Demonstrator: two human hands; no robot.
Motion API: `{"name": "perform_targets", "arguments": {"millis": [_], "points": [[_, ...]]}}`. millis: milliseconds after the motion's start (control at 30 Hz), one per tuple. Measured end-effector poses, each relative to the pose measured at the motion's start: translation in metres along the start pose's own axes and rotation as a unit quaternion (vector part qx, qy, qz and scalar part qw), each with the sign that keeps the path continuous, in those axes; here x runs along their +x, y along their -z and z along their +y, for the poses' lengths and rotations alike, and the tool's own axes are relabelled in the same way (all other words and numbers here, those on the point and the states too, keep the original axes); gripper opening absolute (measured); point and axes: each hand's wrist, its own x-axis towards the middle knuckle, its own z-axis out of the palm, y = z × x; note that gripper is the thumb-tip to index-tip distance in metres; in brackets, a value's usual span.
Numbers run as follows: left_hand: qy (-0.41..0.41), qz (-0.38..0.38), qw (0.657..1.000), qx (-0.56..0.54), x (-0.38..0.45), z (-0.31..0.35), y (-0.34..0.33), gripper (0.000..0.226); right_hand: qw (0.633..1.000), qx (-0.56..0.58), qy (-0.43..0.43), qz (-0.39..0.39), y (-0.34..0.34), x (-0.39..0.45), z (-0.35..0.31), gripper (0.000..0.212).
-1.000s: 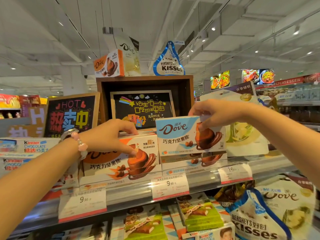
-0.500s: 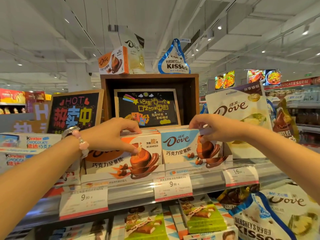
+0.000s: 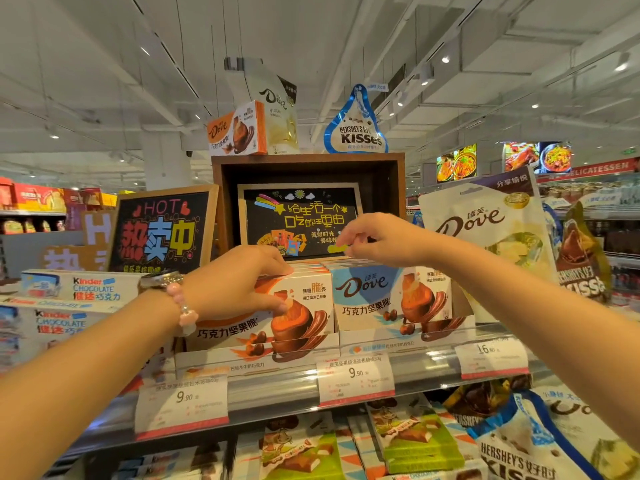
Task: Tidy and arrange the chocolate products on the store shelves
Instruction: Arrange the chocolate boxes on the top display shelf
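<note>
An orange Dove chocolate box point(image 3: 304, 306) stands at the front of its row on the top shelf point(image 3: 277, 389). My left hand point(image 3: 239, 282) grips it, fingers over its top edge and thumb on its front face. Right beside it stands a blue Dove box point(image 3: 374, 296), upright at the front of its own row. My right hand point(image 3: 377, 240) hovers just above that box's top edge, fingers loosely curled and holding nothing.
A wooden crate point(image 3: 311, 164) with a chalk sign stands behind the boxes, with a HOT sign point(image 3: 162, 230) to its left. Kinder boxes point(image 3: 79, 289) lie at the left. A white Dove bag point(image 3: 485, 230) and a Hershey's Kisses bag point(image 3: 581, 271) stand at the right. Green packs point(image 3: 415, 441) fill the lower shelf.
My right hand lowered the blue Dove box into the front of its row, let go and rose above it. My left hand stayed on the orange box.
</note>
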Motion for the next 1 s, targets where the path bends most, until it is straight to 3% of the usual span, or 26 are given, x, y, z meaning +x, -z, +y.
{"name": "perform_targets", "arguments": {"millis": [233, 433, 733, 867, 1000], "points": [[0.009, 0.006, 1.0, 0.021, -0.003, 0.005, 0.002, 0.041, 0.992, 0.077, 0.001, -0.103, -0.022, 0.041, -0.015, 0.024], [0.004, 0.017, 1.0, 0.007, -0.005, 0.007, 0.005, 0.04, 0.984, 0.116, -0.017, -0.131, -0.028, 0.054, -0.014, 0.017], [0.006, 0.033, 0.997, -0.073, -0.009, 0.005, 0.003, 0.042, 0.976, 0.063, -0.04, -0.206, -0.017, 0.066, -0.025, 0.018], [0.006, 0.039, 0.997, -0.07, -0.009, 0.005, 0.003, 0.043, 0.979, 0.014, 0.0, -0.202, -0.02, 0.066, -0.03, 0.017], [0.002, 0.045, 0.997, -0.069, -0.009, 0.005, 0.001, 0.042, 0.987, 0.052, 0.009, -0.154, -0.019, 0.056, -0.031, 0.021]]}}
